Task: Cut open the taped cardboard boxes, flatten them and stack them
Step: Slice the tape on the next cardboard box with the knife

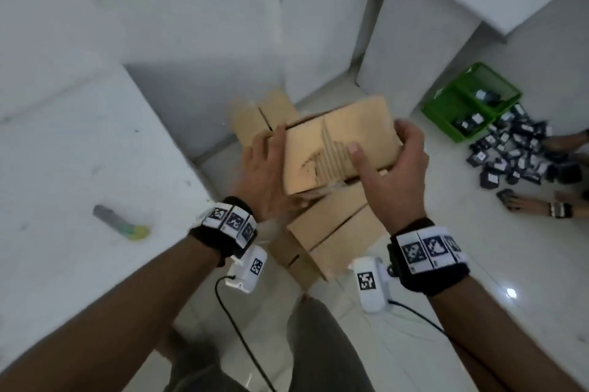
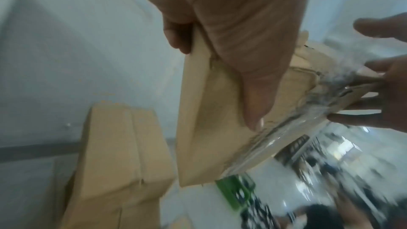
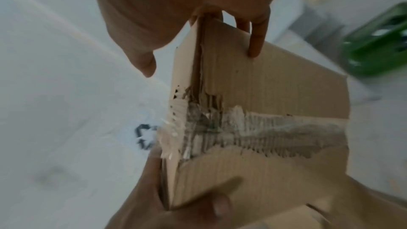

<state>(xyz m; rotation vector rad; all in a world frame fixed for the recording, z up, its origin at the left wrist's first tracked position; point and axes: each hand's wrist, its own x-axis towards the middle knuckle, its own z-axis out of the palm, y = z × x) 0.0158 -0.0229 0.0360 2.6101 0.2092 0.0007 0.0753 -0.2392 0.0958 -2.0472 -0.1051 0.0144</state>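
Cardboard box (image 1: 341, 143), flattened and torn down to its ribbing where tape came away, sits between my two hands above the floor (image 1: 478, 264), held level so it can go onto the stack of flattened boxes (image 1: 328, 232) lying directly beneath it. My left hand (image 1: 264, 174) grips the box's left edge: the thumb lies across one face, and the left wrist view shows the fingers (image 2: 176, 39) curled behind the opposite face, a firm pinch rather than a flat palm. My right hand (image 1: 392, 168) grips the right edge the same way, thumb lying on the upper face beside the torn patch, fingers wrapped round the far edge, as the right wrist view confirms with a fingertip (image 3: 256, 48) pressed to the board. A strip of clear tape (image 2: 297, 121) clings to the box near my right hand. Holding both ends, I judge, keeps the folded panels from springing apart before they land. The cutter (image 1: 121, 222) lies on the white table (image 1: 63, 168), near its right edge, set aside and well clear of both hands. At the floor's far right, a green basket (image 1: 471, 101) stands beside a scatter of small dark packs (image 1: 516, 149).
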